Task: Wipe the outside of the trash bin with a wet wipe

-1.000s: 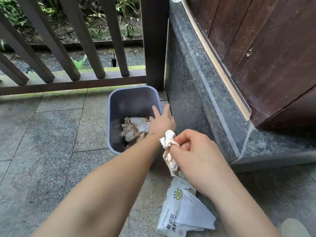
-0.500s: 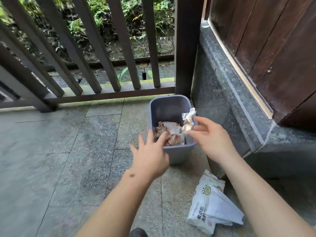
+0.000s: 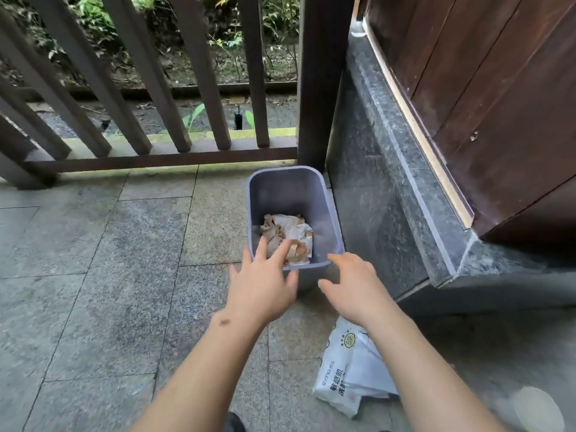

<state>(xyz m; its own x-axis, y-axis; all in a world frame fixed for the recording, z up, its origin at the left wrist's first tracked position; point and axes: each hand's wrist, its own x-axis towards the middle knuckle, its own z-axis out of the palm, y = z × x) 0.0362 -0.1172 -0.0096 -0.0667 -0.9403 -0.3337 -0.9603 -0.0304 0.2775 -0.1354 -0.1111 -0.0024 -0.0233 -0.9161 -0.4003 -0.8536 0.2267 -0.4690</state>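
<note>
One grey trash bin (image 3: 294, 194) stood on the paved floor (image 3: 93, 275), tucked into the corner where the wooden railing (image 3: 162, 88) met the dark stone ledge (image 3: 389, 182), and it held a heap of crumpled, brown-stained wipes (image 3: 288, 236) at its bottom. Both bare hands were spread open and held nothing: the left hand (image 3: 265, 288) hovered at the bin's near rim with its fingers reaching over the edge, and the right hand (image 3: 352, 285) hung just beside the near right corner, apart from the plastic. Judging from the empty hands and the wipes in the bin, the wiping seemed done or paused. If more wiping was meant, a fresh sheet would first have to come from the single white wipes pack (image 3: 349, 375) lying on the floor near the right forearm. One hand should then steady the rim, so the light bin would not slide, while the other worked down each outer wall; the sides facing the ledge and railing would need the bin turned. Counted: one bin, one pack, two hands.
</note>
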